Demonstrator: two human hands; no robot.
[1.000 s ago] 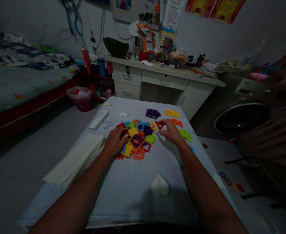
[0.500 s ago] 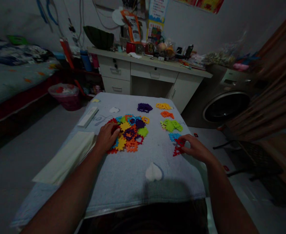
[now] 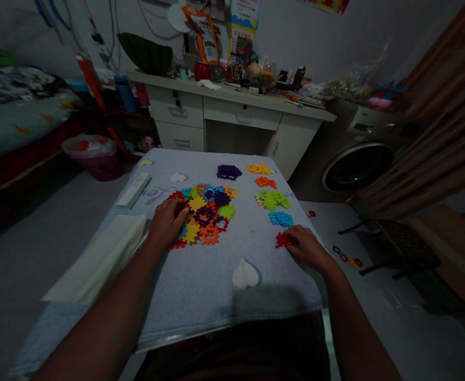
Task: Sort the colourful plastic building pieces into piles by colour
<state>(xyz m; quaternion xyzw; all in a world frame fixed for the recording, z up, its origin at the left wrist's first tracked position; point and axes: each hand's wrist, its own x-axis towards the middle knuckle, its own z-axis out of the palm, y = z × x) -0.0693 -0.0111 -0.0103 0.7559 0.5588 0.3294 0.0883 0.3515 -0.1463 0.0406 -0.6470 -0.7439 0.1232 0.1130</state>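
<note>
A mixed pile of notched plastic interlocking building pieces (image 3: 206,217) lies left of centre on the cloth-covered table. My left hand (image 3: 167,223) rests at its left edge, fingers curled, with a red piece partly showing between thumb and fingers. At the table's right side my right hand (image 3: 307,247) is closed on red pieces (image 3: 283,240) low at the cloth; its fingers cover part of them. Beyond it, single-colour groups run away from me: blue pieces (image 3: 280,218), green pieces (image 3: 272,199), orange pieces (image 3: 265,182) and yellow pieces (image 3: 259,169). Purple pieces (image 3: 228,172) lie farther left.
A long white box (image 3: 134,190) and a folded pale cloth (image 3: 101,256) lie along the table's left side. A cluttered desk (image 3: 236,100) stands behind, with a washing machine (image 3: 355,151) to its right. A pink bin (image 3: 95,159) is on the floor at left.
My right hand has lowered the red piece, which stood tilted beside the blue group and now lies lower on the cloth. The blue group is uncovered. My left hand stays at the pile.
</note>
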